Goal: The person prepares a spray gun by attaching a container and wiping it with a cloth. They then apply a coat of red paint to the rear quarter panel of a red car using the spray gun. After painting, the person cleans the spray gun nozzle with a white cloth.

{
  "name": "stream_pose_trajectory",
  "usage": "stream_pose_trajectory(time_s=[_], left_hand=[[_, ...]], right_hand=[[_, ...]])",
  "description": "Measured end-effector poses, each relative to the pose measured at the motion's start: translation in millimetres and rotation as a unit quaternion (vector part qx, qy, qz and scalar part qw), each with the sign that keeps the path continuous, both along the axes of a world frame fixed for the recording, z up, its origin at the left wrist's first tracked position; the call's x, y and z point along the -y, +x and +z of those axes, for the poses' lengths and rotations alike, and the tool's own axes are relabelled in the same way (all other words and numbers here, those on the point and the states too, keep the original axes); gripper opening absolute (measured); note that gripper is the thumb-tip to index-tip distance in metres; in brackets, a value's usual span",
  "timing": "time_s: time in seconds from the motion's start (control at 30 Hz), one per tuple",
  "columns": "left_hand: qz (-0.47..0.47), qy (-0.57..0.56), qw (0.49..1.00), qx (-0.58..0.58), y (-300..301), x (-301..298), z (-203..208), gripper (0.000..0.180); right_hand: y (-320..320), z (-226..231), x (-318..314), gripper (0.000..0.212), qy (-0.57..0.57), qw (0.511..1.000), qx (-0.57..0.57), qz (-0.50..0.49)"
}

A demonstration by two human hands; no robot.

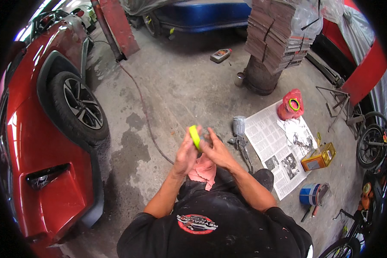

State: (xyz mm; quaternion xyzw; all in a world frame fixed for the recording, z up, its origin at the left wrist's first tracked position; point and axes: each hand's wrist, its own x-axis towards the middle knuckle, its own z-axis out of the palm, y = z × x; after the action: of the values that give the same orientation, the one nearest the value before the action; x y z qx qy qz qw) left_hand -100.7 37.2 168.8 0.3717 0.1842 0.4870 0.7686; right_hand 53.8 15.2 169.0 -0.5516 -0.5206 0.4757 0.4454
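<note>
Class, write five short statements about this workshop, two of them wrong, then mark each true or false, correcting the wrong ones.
1. A yellow-green ring is between the left hand and right hand. True.
2. The car on the left is white. False: it is red.
3. Newspaper lies on the floor. True.
4. The blue can is on the newspaper. False: it is beside it.
5. A pink cloth shows below the hands. True.

head view: left fisheye, head-worn | looks down | left hand (185,155), right hand (217,151) near | floor (172,77) beyond
</note>
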Motion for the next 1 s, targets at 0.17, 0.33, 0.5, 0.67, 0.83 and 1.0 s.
stream_pose_trajectory(time_s=[0.17,0.33,0.5,0.67,0.83,1.0], left_hand=[[0.020,-0.047,0.988,0.145,27,3,13,0.052],[-0.160,-0.065,0.985,0.032,19,-26,-14,0.042],[-0.347,-0.042,0.900,0.259,23,-14,-18,0.072],[-0.323,-0.073,0.919,0.216,40,-14,-5,0.067],[0.043,0.157,0.974,-0.156,100,-43,14,0.041],[0.022,0.414,0.778,-0.471,85,-43,25,0.030]], right_hand=[[2,1,-4,0.096,-0.010,0.959,-0.279,-0.047],[7,15,15,0.117,0.076,0.971,-0.221,0.052],[-2,19,52,0.099,-0.184,0.941,-0.246,0.139],[4,13,57,0.076,-0.202,0.928,-0.279,0.139],[-44,-66,64,0.083,0.017,0.934,-0.269,0.234],[65,-101,28,0.057,-0.007,0.978,-0.063,0.200]])
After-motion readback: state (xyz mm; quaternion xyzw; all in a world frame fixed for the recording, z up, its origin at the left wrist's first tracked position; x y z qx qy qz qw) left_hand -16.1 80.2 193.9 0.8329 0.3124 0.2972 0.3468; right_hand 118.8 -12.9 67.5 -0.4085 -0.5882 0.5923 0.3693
